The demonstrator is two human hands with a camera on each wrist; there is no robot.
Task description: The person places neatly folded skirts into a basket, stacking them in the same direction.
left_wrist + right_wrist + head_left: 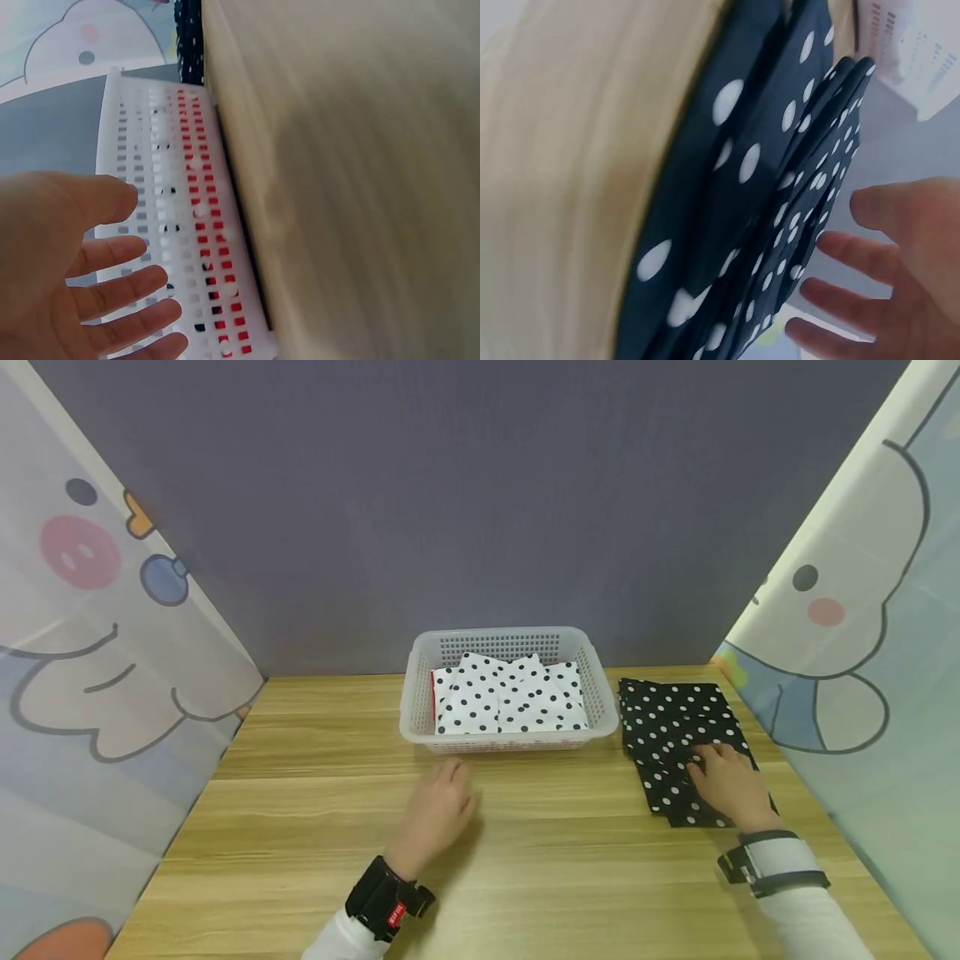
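Observation:
On the right of the table lies a stack of folded black cloth with white dots (660, 718). Over its near right part is my right hand (727, 781); in the right wrist view its fingers (847, 300) are spread and relaxed beside the cloth, holding nothing. A white perforated plastic basket (517, 743) stands at the back centre. Inside it are folded white cloths with black dots (510, 697), with a bit of red at their left edge. My left hand (435, 814) hovers in front of the basket, its fingers (124, 289) loosely extended and gripping nothing.
The wooden table (300, 810) ends at a dark grey panel (480, 510) behind the basket. Cartoon-printed curtains (97, 677) flank both sides. Each wrist wears a strapped camera, the left one a black band (382, 897).

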